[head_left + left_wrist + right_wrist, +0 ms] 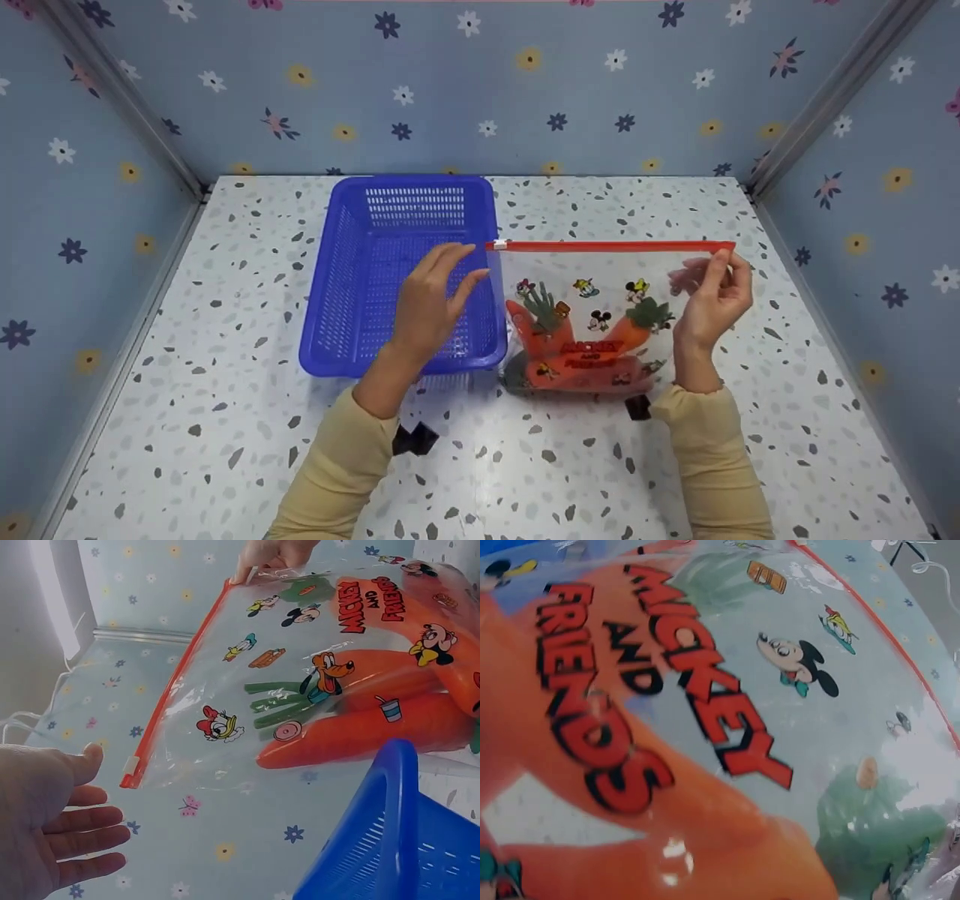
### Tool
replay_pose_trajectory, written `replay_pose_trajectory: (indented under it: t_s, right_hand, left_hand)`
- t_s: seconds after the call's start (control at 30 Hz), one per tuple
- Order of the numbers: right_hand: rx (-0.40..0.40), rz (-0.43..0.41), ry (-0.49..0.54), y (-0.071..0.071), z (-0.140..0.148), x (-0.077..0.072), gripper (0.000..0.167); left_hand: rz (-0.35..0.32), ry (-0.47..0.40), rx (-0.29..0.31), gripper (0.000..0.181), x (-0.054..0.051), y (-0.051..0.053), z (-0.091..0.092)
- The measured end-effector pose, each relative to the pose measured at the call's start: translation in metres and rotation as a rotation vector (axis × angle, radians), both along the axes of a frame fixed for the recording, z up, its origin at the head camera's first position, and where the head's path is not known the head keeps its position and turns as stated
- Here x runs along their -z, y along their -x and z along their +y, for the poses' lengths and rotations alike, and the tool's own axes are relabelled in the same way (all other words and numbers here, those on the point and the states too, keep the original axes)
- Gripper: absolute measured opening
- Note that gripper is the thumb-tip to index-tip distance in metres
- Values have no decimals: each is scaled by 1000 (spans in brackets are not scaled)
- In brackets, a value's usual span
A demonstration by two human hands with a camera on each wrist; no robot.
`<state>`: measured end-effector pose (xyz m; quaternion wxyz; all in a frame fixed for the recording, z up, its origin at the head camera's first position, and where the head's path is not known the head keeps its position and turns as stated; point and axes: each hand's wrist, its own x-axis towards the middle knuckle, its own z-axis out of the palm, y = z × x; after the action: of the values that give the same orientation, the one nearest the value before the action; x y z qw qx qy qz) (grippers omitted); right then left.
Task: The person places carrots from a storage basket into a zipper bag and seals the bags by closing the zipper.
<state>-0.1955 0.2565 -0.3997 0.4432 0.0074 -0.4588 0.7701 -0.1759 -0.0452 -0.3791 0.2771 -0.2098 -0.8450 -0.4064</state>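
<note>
A clear zip bag printed with cartoon characters stands upright, its red zip strip stretched straight across the top. Inside are several orange carrots with green tops, and something dark green in the lower left corner. My right hand pinches the strip's right end between thumb and fingers. Just left of the white slider, which sits at the strip's left end, my left hand has its fingers loosely spread and holds nothing. In the right wrist view the bag hides the right hand.
A blue plastic basket with slotted walls stands left of the bag, partly under my left hand and forearm. The table is white and speckled. Flower-patterned walls close off the back and both sides. Small black blocks show beside the sleeves.
</note>
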Motion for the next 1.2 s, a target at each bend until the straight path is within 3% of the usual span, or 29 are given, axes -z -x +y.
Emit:
replay_pose_trajectory:
  t_s: [0.23, 0.4, 0.57, 0.77, 0.97, 1.2]
  right_hand:
    - [-15, -117, -215, 17, 15, -4, 11]
    - [-57, -173, -343, 26, 26, -9, 11]
    - [-10, -280, -523, 30, 29, -16, 16]
    - [74, -501, -813, 52, 44, 0, 20]
    - [-70, -695, -1103, 61, 46, -1, 55]
    - [-204, -765, -1342, 71, 42, -7, 73]
  left_hand:
    - [-218, -45, -25, 38, 8, 24, -15]
    - [-259, -15, -44, 42, 13, 38, -26]
    - [-298, 72, -83, 45, 16, 47, -34]
    - [-352, 199, -95, 48, 18, 56, -40]
    - [-392, 306, -108, 53, 21, 66, -43]
    - [-439, 426, -161, 61, 24, 78, -48]
